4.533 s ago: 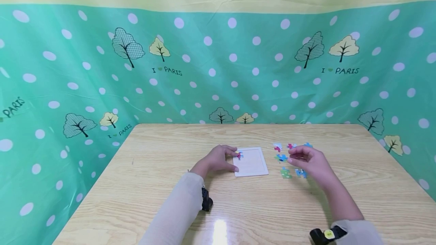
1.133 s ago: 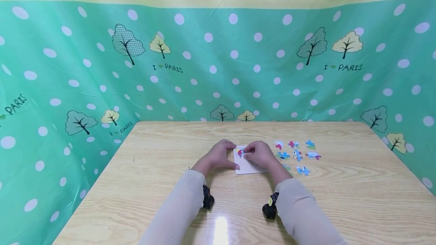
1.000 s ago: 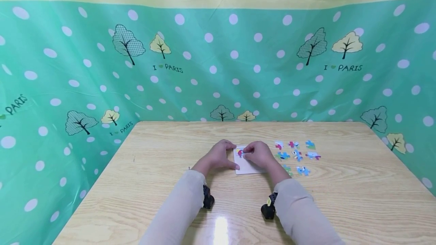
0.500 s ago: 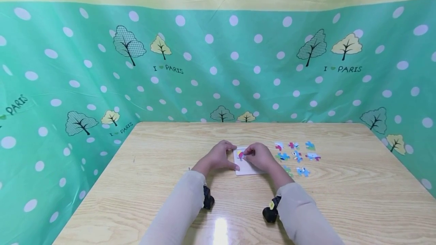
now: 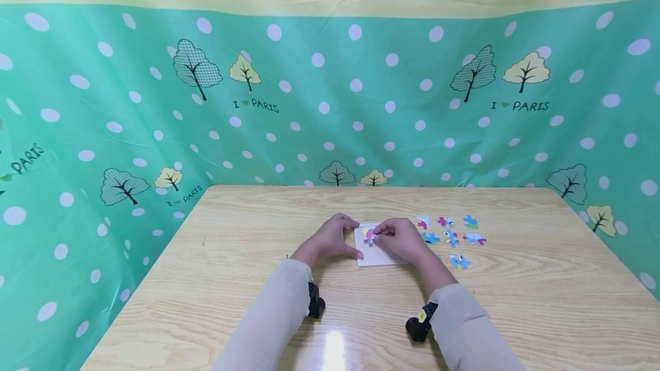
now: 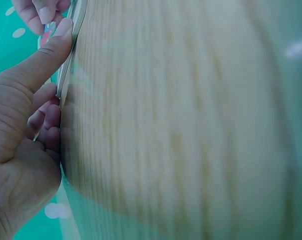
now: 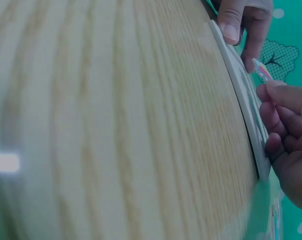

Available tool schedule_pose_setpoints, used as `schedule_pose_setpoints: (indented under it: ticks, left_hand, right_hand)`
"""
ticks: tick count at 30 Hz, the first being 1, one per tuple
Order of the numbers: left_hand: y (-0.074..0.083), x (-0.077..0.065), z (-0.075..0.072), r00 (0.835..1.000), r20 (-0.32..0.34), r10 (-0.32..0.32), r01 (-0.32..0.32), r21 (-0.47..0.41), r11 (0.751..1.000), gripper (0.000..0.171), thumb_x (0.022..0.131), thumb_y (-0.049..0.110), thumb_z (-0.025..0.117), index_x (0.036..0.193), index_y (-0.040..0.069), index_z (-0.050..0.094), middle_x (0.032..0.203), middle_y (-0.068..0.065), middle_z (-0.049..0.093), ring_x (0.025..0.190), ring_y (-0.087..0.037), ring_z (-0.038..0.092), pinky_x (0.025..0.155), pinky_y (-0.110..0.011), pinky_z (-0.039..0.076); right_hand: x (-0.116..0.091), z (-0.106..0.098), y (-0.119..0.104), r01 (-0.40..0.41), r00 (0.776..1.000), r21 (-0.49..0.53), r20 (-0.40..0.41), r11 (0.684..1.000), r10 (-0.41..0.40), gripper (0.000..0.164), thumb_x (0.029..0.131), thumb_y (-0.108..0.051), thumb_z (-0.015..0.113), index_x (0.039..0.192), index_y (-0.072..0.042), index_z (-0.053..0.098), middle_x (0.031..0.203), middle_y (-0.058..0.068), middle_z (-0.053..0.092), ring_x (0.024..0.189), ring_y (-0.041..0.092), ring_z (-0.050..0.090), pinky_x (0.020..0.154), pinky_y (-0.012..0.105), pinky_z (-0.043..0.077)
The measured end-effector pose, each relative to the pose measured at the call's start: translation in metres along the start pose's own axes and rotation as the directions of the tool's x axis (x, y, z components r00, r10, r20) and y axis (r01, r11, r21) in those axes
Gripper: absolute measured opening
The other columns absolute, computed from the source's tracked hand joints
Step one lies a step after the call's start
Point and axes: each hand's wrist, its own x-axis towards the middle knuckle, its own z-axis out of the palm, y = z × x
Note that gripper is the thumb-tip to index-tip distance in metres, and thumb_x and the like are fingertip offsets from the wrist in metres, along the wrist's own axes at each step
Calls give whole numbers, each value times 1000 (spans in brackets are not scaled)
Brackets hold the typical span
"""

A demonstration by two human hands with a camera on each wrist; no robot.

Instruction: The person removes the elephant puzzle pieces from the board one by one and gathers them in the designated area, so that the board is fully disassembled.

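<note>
A white square puzzle tray [image 5: 378,256] lies flat on the wooden table. My left hand [image 5: 331,238] rests at its left side, thumb laid on the rim and fingers spread toward the far corner. Over the tray's upper left part, my right hand [image 5: 406,240] pinches a jigsaw piece [image 5: 368,235] with yellow and pink on it, between thumb and index finger. In the right wrist view that piece [image 7: 262,70] stands tilted above the tray surface. The right hand's other fingers are curled beside the tray, and its fingertips cover part of the piece.
Several loose jigsaw pieces lie in rough rows right of the tray, among them a blue-green piece [image 5: 470,221], a blue piece [image 5: 459,261] and a pink-edged piece [image 5: 474,239]. My right hand and wrist hide one nearer piece. A polka-dot curtain [image 5: 289,96] hangs behind the table.
My right hand came from the loose pieces to the tray. Over the last half second it shifted slightly right, with the pinched piece tilting up more into view. My left hand stayed put.
</note>
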Motion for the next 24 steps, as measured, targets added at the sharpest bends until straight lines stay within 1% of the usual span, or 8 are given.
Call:
schedule_pose_setpoints:
  ticks: [7, 11, 17, 24]
  left_hand:
    - [0, 0, 0, 1000, -1, 5, -5, 3, 1000, 83, 64, 37, 91, 135, 8, 58, 131, -9, 51, 121, -24, 50, 108, -35, 37]
    - [0, 0, 0, 1000, -1, 9, -9, 8, 1000, 83, 65, 38, 91, 135, 8, 58, 131, -9, 51, 121, -24, 50, 108, -35, 37]
    - [1, 0, 0, 1000, -3, 10, -10, -4, 1000, 84, 64, 38, 92, 134, 7, 58, 130, -9, 52, 119, -24, 51, 107, -36, 38]
    - [-2, 2, 1, 1000, -1, 22, -22, 0, 1000, 84, 64, 37, 92, 135, 7, 58, 129, -6, 52, 115, -21, 51, 104, -34, 40]
  right_hand:
    - [-5, -4, 3, -3, 1000, 56, -23, 998, 5, 8, 89, -7, 70, 95, -11, 74, 86, 0, 66, 83, 16, 60, 81, 34, 51]
    - [-9, -6, 4, -16, 999, 99, -29, 995, 19, 9, 89, -7, 70, 96, -10, 74, 87, 1, 66, 83, 18, 60, 78, 32, 51]
    - [-14, -10, 3, -25, 999, 134, -33, 991, 30, 10, 88, -7, 71, 97, -10, 74, 88, 2, 67, 82, 19, 58, 75, 32, 50]
    - [-17, -13, 5, -26, 999, 168, -32, 985, 32, 10, 89, -9, 72, 98, -10, 74, 92, 1, 69, 86, 19, 60, 77, 32, 51]
